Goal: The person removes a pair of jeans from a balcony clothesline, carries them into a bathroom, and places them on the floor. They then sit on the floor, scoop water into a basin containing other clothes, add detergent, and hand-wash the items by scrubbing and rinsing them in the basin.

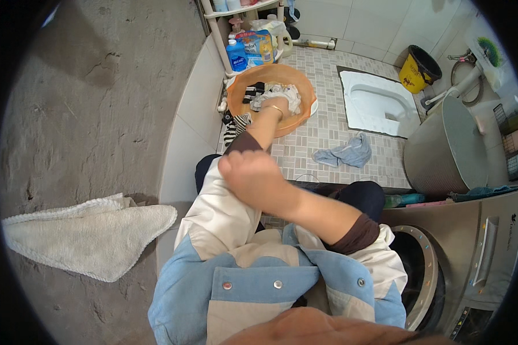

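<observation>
My left hand reaches down into an orange plastic basin and touches a bunched white cloth. Its fingers are partly hidden, so I cannot tell whether they grip the cloth. A thin bracelet circles that wrist. Black-and-white fabric lies beside the white cloth in the basin. Across my body, my right hand, slightly blurred, has its fingers curled at the dark brown cuff of my left sleeve. Black-and-white striped fabric hangs at the basin's near left side.
A squat toilet is set in the tiled floor, with a blue-grey cloth before it. A yellow bucket, large grey bin and front-loading washing machine line the right. Left are a shelf rack with bottles and a cream towel.
</observation>
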{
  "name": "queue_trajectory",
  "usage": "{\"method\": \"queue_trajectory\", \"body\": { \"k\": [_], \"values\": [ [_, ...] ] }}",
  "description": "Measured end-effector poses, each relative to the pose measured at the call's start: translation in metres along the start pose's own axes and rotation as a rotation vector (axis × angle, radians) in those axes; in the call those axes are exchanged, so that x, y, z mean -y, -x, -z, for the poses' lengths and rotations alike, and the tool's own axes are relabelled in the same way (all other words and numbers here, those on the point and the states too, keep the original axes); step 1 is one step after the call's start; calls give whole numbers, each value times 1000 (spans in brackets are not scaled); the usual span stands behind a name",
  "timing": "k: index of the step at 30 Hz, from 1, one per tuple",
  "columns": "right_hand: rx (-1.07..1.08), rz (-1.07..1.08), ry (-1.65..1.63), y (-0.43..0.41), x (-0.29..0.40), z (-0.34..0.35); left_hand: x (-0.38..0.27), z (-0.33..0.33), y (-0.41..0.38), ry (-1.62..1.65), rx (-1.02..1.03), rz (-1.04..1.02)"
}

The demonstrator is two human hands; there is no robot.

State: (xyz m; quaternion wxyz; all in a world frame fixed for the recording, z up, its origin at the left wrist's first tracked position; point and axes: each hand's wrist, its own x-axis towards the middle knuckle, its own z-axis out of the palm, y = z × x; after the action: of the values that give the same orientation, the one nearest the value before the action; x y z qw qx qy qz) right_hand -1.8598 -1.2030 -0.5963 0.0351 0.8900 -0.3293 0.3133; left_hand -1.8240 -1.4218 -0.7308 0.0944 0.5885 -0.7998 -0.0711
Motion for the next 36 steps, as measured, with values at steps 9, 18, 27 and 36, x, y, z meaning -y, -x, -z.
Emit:
{"method": "queue_trajectory", "body": {
  "k": [9,18,27,36],
  "values": [
    [188,-1015,-1807,104,-19,-72,12,72,-35,2561,-471,515],
    [526,-1077,-2476,114,-17,-87,-151,91,17,2906,102,249],
    [1092,-297,-1412,157,-17,-73,-77,62,18,1338,155,-411],
    [263,-1270,-1418,185,-110,-91,154,-121,50,722,-342,517]
  ]
}}
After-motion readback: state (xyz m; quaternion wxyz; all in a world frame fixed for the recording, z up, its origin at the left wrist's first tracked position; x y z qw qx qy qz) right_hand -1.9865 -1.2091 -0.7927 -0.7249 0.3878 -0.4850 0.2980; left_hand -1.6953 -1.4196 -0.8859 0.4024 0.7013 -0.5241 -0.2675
